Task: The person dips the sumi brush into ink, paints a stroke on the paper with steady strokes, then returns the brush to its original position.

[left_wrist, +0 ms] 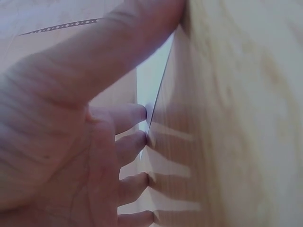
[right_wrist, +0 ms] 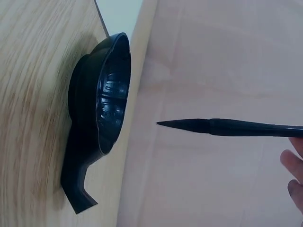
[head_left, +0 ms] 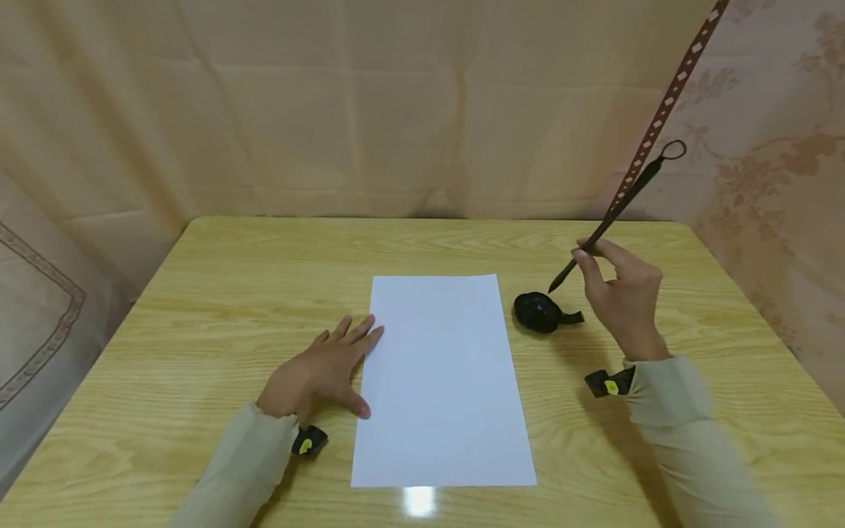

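A sheet of white paper [head_left: 442, 389] lies on the wooden table. My left hand [head_left: 323, 370] rests at its left edge, fingers spread, with fingertips on the paper's margin and the table. Between thumb and fingers, my right hand [head_left: 623, 293] pinches a dark calligraphy brush [head_left: 620, 209] with a hanging loop at its top end. The brush slants, its pointed tip low and to the left. Just beneath the tip sits a black ink dish [head_left: 538, 312] with a short handle. The right wrist view shows the brush tip [right_wrist: 182, 124] apart from the dish [right_wrist: 102, 99].
The pale wood table [head_left: 264, 271] reaches back to a beige curtain [head_left: 396, 110]. A patterned cloth [head_left: 779, 183] hangs at the right, and a bordered white cloth [head_left: 39, 315] at the left. Dark straps with small cameras [head_left: 612, 383] sit on both wrists.
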